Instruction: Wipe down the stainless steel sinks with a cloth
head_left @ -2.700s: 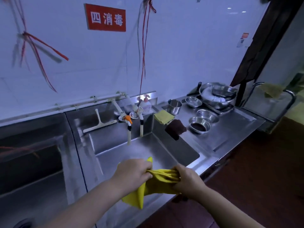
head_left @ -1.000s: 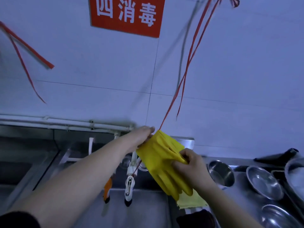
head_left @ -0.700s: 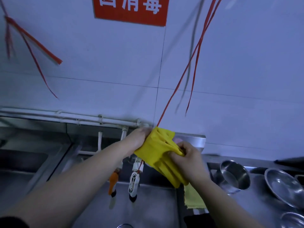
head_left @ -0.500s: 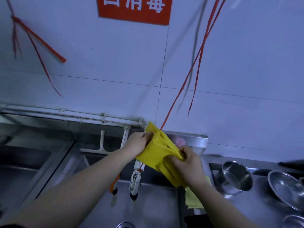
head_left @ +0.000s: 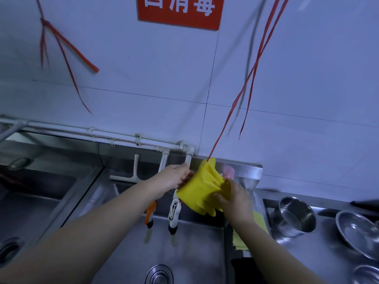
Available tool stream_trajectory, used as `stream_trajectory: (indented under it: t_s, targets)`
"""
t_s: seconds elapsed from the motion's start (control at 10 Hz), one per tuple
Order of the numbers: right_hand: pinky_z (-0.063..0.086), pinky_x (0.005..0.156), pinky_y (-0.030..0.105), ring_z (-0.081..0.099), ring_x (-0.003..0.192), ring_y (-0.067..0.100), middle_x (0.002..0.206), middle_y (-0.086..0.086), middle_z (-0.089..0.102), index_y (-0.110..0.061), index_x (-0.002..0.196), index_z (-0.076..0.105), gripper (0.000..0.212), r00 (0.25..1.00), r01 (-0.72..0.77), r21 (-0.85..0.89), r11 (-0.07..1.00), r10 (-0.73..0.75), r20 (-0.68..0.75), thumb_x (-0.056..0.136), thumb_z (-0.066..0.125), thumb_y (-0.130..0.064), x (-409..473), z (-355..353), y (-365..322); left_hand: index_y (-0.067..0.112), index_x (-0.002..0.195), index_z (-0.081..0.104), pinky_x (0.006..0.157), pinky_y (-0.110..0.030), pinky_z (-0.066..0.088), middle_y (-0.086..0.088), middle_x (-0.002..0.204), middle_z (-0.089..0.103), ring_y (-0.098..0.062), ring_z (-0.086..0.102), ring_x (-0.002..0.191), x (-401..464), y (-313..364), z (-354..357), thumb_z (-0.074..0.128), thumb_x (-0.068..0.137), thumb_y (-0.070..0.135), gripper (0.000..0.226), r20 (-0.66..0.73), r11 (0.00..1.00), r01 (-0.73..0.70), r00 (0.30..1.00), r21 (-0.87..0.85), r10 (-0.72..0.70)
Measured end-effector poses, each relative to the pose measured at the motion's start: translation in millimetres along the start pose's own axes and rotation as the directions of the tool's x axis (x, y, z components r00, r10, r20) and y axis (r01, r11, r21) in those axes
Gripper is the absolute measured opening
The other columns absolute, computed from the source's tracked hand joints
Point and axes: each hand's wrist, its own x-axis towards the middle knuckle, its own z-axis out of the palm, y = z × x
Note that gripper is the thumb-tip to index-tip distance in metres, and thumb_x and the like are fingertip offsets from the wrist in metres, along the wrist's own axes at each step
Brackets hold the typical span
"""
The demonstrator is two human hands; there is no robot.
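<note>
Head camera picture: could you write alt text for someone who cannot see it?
Two bare hands, left hand and right hand, hold a bunched yellow cloth above a steel sink, near its taps and a red string hanging down the white wall. Metal bowls stand to the right.

The one camera sits on my head, looking forward and down over my forearms at the sink and the tiled wall close behind it.
</note>
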Motion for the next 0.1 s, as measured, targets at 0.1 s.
stream_trajectory:
  t_s: [0.1]
  targets:
    - [0.034, 0.094, 0.034, 0.044, 0.119, 0.027, 0.131, 0.006, 0.053, -0.019, 0.138, 0.043, 0.060, 0.994, 0.025, -0.049, 0.998, -0.030, -0.102, 0.084, 0.065, -0.033, -10.1, -2.3, -2.8, 0.022, 0.087, 0.067, 0.061, -0.018, 0.053, 0.001, 0.084, 0.069, -0.009, 0.067, 0.076, -10.8, -6.2, -7.5, 0.038, 0.099, 0.039, 0.036, -0.035, 0.999, -0.009, 0.999, -0.035, 0.007]
